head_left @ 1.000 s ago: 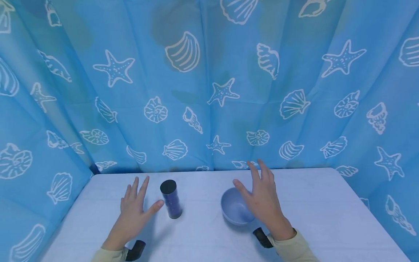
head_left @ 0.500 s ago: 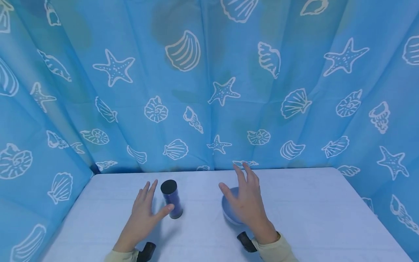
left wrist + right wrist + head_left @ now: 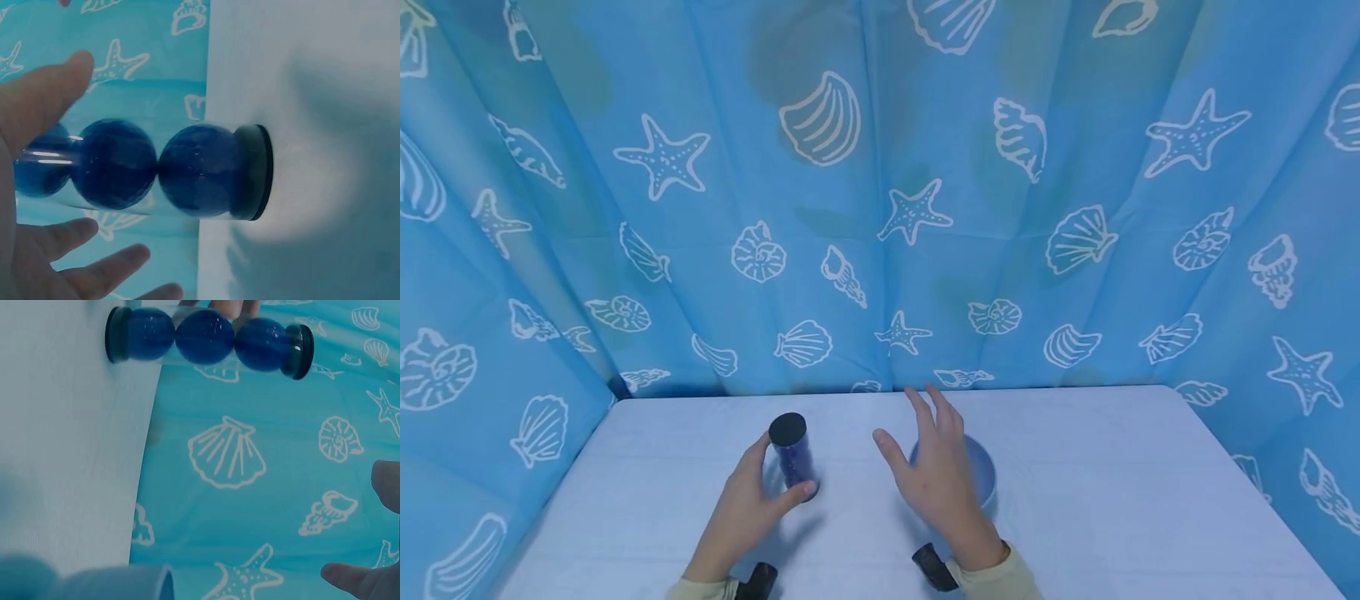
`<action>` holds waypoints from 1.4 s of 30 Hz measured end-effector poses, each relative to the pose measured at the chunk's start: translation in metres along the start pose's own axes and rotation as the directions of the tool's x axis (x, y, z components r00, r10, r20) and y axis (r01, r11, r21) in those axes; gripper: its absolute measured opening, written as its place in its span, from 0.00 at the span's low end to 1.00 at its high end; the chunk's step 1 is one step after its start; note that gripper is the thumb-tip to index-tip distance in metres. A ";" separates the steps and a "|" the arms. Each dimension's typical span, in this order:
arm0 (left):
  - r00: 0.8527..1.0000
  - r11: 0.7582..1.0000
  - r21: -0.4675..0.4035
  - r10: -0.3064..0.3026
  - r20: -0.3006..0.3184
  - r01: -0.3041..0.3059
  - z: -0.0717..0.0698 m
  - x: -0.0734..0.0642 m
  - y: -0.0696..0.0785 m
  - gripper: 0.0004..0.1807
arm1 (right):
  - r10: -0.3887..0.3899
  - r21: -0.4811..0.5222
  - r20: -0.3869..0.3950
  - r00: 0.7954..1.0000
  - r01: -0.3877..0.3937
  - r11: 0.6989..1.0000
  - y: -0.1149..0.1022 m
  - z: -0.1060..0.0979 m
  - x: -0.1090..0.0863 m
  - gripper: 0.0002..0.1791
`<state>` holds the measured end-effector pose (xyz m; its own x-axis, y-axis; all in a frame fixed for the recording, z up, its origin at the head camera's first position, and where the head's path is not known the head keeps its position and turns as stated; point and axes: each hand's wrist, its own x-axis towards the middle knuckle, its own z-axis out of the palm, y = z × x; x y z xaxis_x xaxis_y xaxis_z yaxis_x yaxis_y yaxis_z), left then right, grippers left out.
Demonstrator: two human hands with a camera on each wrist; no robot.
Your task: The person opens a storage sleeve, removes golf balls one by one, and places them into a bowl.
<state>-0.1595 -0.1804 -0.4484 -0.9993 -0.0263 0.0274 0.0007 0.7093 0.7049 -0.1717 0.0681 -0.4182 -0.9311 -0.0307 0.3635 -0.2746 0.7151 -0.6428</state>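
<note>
A clear tube (image 3: 795, 458) with black end caps stands upright on the table, left of centre. Three dark blue balls (image 3: 114, 164) are stacked inside it. My left hand (image 3: 747, 504) is spread around the tube's left side, thumb in front and fingers behind. In the left wrist view the fingers (image 3: 109, 269) stay straight, not curled round the tube; contact is hard to tell. Right of the tube is a blue bowl (image 3: 982, 471), partly hidden by my right hand (image 3: 936, 479). That hand hovers over the bowl's left side with fingers spread, holding nothing. The bowl's blurred rim (image 3: 165, 587) shows in the right wrist view.
A white cloth covers the table (image 3: 1097, 492). Behind and at both sides hangs a blue curtain (image 3: 865, 200) with white shells and starfish, close to the table's back edge. A black strap piece (image 3: 934, 568) sticks out at the right wrist.
My left hand has moved right, from beside the tube to around it. My right hand has shifted left across the bowl, uncovering its right side. Tube and bowl stay in place.
</note>
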 end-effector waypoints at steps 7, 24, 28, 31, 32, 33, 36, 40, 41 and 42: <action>1.000 1.000 -0.020 0.001 -0.028 -0.001 0.009 0.003 -0.003 0.49 | 0.007 0.041 0.022 1.000 -0.008 0.999 -0.006 0.011 -0.003 0.41; 0.994 0.994 -0.111 -0.029 -0.108 0.017 0.022 0.007 0.002 0.31 | -0.008 0.128 0.020 1.000 0.005 0.992 -0.023 0.025 -0.003 0.39; 0.993 0.994 -0.108 -0.039 -0.109 0.027 0.023 0.006 0.004 0.30 | -0.012 0.147 0.021 1.000 0.009 0.989 -0.027 0.029 -0.004 0.38; 0.993 0.994 -0.105 -0.032 -0.112 0.020 0.023 0.005 0.004 0.30 | -0.016 0.172 0.016 1.000 0.013 0.985 -0.028 0.034 -0.005 0.36; 0.993 0.994 -0.104 -0.026 -0.113 0.014 0.023 0.005 0.004 0.30 | -0.016 0.180 0.015 1.000 0.013 0.984 -0.029 0.035 -0.005 0.35; 0.993 0.995 -0.101 -0.019 -0.115 0.007 0.023 0.005 0.004 0.29 | -0.016 0.186 0.015 1.000 0.013 0.982 -0.029 0.036 -0.005 0.34; 0.992 0.996 -0.089 -0.005 -0.123 -0.006 0.024 0.005 0.004 0.29 | -0.013 0.197 0.018 1.000 0.009 0.980 -0.030 0.039 -0.005 0.33; 0.989 0.997 -0.074 0.005 -0.145 -0.016 0.023 0.005 0.008 0.29 | -0.014 0.198 0.012 1.000 0.011 0.980 -0.032 0.041 -0.004 0.34; 0.988 0.998 -0.069 0.004 -0.152 -0.015 0.023 0.005 0.009 0.29 | -0.018 0.203 0.011 1.000 0.015 0.979 -0.032 0.041 -0.004 0.34; 0.987 0.998 -0.063 0.004 -0.159 -0.014 0.022 0.004 0.009 0.29 | -0.021 0.207 0.011 1.000 0.019 0.978 -0.033 0.041 -0.004 0.34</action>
<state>-0.1648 -0.1584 -0.4574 -0.9805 -0.1351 0.1427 0.0174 0.6636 0.7479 -0.1686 0.0164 -0.4263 -0.9275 -0.0535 0.3699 -0.3357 0.5544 -0.7616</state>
